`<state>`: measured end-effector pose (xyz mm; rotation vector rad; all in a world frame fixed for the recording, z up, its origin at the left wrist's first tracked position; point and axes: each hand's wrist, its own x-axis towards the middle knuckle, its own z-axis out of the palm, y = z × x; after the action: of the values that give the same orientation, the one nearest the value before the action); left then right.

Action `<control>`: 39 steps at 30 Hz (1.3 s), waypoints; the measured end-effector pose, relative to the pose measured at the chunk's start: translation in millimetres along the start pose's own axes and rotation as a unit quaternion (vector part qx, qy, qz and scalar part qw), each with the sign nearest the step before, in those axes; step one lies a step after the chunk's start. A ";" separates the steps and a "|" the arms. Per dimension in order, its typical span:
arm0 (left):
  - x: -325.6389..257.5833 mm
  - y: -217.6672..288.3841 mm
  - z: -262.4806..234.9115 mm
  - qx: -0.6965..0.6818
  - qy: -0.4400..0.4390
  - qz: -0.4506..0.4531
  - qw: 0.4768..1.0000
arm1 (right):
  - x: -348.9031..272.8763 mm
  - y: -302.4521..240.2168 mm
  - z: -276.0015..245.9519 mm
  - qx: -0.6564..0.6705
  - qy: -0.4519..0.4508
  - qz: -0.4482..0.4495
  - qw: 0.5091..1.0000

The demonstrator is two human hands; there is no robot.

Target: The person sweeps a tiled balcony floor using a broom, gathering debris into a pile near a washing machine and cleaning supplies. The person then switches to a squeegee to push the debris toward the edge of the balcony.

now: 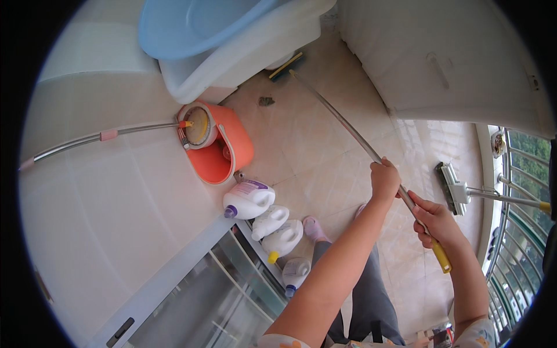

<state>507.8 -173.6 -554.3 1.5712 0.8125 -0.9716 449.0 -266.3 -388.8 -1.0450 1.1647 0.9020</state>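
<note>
A long-handled floor brush [336, 114] slants across the view, with a metal pole and a yellow grip end [442, 258]. Its narrow dark head with a yellow strip [286, 66] rests on the tiles at the far end, close to the white tub. My left hand [384, 180] is wrapped round the middle of the pole. Lower down, just above the yellow grip, my right hand [436, 220] is closed on the same pole. A small dark clump [266, 101] lies on the floor near the brush head.
An orange mop bucket [241, 136] holding a mop [199, 126] stands left. White bottles [249, 200] line the sliding door [197, 290]. Blue [200, 26] and white tubs [185, 75] sit at the back. A sponge mop [455, 188] leans by the railing [522, 232]; a white cabinet [447, 64] is far right.
</note>
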 end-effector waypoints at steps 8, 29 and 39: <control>27.3 -24.3 -70.2 0.119 0.038 0.008 0.992 | 36.1 39.8 50.2 0.093 -0.084 0.005 0.992; 34.9 -66.6 -41.5 0.012 -0.004 -0.001 1.000 | 41.4 73.8 25.2 0.031 -0.012 -0.060 0.998; 8.0 -50.6 -116.4 0.073 0.038 -0.018 0.996 | 43.4 89.1 90.5 0.101 -0.072 -0.016 0.992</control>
<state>486.8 -49.3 -571.3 1.7327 0.8414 -1.0219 397.1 -153.5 -439.5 -0.8204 1.0902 0.8025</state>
